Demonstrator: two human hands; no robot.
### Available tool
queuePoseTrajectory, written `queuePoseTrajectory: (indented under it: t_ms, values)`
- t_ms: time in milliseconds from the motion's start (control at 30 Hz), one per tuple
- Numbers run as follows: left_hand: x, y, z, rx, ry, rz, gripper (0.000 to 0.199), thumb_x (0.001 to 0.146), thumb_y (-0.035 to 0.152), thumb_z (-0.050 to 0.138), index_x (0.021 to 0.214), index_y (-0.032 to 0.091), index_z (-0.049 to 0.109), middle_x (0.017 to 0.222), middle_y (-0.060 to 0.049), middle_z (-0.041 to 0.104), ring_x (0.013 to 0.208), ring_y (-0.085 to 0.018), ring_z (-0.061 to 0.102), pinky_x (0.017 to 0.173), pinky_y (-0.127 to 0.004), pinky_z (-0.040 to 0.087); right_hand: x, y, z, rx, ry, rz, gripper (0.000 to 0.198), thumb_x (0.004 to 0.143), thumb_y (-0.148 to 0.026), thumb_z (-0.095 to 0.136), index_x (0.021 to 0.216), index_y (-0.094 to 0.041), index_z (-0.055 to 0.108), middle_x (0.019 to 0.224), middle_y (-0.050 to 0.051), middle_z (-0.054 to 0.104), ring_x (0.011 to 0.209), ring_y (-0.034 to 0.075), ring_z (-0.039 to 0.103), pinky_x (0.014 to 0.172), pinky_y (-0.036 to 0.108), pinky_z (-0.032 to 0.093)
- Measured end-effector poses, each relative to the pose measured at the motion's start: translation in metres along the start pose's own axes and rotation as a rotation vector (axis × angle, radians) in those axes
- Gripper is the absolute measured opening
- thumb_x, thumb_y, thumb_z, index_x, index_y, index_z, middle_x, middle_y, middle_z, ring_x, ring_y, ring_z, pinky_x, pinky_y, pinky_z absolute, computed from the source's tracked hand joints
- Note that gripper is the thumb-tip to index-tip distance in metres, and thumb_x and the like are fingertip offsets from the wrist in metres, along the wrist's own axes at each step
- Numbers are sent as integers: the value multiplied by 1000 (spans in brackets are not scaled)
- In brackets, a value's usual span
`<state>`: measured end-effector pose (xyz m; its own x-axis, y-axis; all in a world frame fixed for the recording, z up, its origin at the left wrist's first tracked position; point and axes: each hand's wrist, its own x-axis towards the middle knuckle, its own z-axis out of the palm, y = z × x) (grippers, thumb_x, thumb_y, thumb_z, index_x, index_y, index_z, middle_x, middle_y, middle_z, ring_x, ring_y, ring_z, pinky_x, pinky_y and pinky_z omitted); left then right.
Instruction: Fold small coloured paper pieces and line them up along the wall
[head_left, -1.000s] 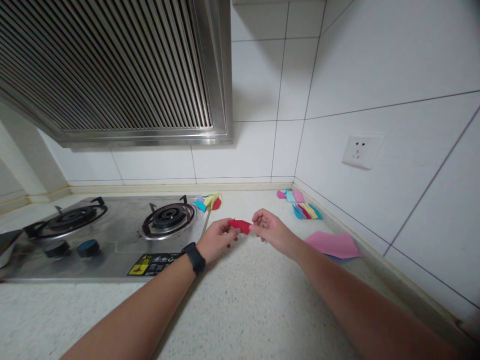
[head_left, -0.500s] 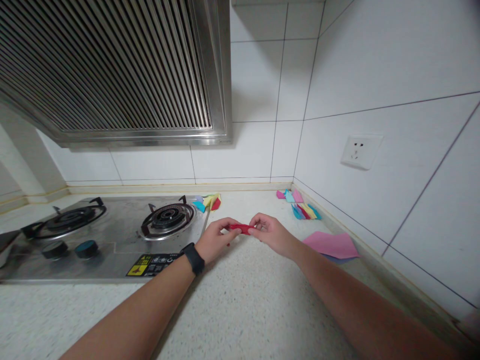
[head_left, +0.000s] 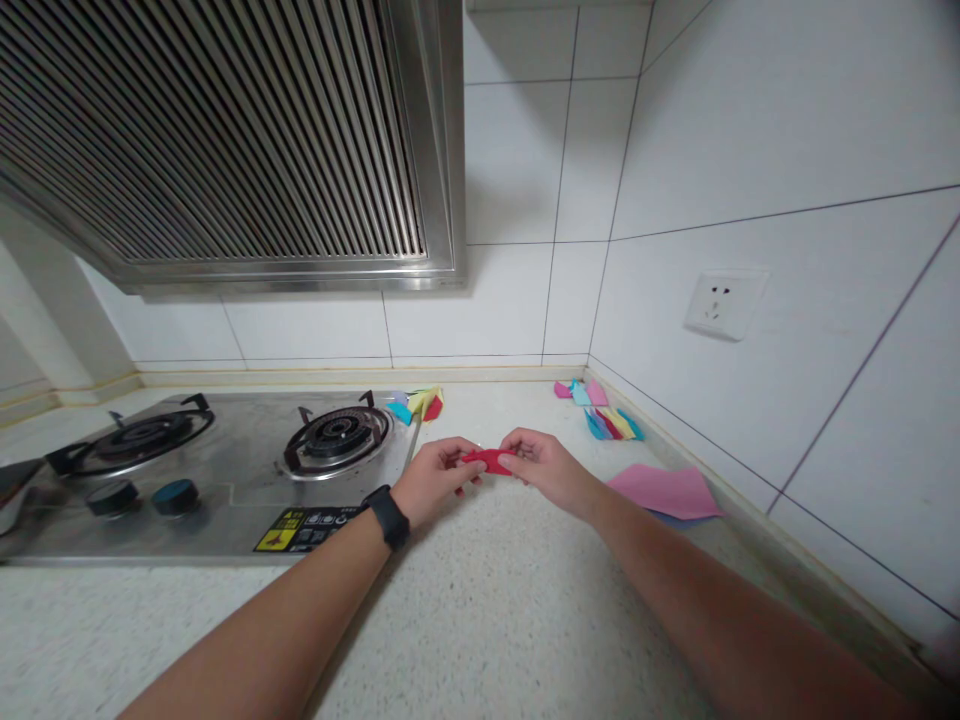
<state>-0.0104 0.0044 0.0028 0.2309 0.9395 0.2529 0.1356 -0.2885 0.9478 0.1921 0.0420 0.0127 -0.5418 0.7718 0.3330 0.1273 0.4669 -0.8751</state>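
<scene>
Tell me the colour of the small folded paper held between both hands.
Red; the small folded paper shows best in the head view.

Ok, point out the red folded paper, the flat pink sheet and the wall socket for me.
red folded paper (head_left: 489, 460), head view, on its middle between the two hands.
pink sheet (head_left: 664, 491), head view, on its flat centre.
wall socket (head_left: 724, 301), head view, on its white faceplate.

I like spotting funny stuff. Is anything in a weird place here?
Yes. Some folded coloured papers lie right beside the gas burner, an odd spot for paper. The burner shows no flame.
</scene>
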Motion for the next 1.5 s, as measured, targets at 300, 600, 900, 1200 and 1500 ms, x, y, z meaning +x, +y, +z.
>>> queuePoseTrajectory:
  t_ms: [300, 600, 900, 1200, 1500]
  values:
    - [-1, 2, 0, -18, -25, 15, 36, 78, 44, 65, 91, 10, 64, 76, -6, 63, 66, -13, 57, 52, -21, 45, 0, 0, -2, 7, 3, -23, 21, 81, -37, 62, 86, -17, 61, 74, 0, 58, 64, 12, 48, 59, 25, 35]
    - [-1, 1, -1, -3, -33, 49, 34, 79, 43, 65, 89, 10, 66, 73, -2, 57, 63, -10, 49, 52, -21, 44, -2, -6, -2, 43, -13, 1, 20, 83, -35, 60, 88, -16, 64, 73, 0, 58, 60, 9, 44, 54, 23, 31]
    - [1, -3, -2, -25, -28, 20, 32, 77, 41, 67, 87, 10, 66, 68, -1, 57, 58, -9, 48, 51, -20, 42, -1, -4, -3, 65, -6, 33, 22, 82, -36, 61, 88, -16, 65, 66, -2, 54, 56, 8, 42, 53, 23, 31]
    - [2, -5, -2, -40, -16, 18, 30, 77, 40, 68, 79, 10, 64, 65, 1, 53, 55, -8, 44, 50, -20, 40, 0, -2, -6, 112, -21, 63, 19, 79, -33, 64, 84, -15, 66, 61, -2, 52, 56, 9, 41, 53, 23, 29]
    - [-1, -3, -4, 22, -43, 20, 29, 76, 39, 68, 76, 10, 64, 68, -1, 57, 59, -9, 47, 53, -21, 40, -1, -2, -10, 101, -41, 86, 19, 76, -32, 68, 80, -13, 67, 61, -2, 53, 57, 9, 41, 54, 24, 28]
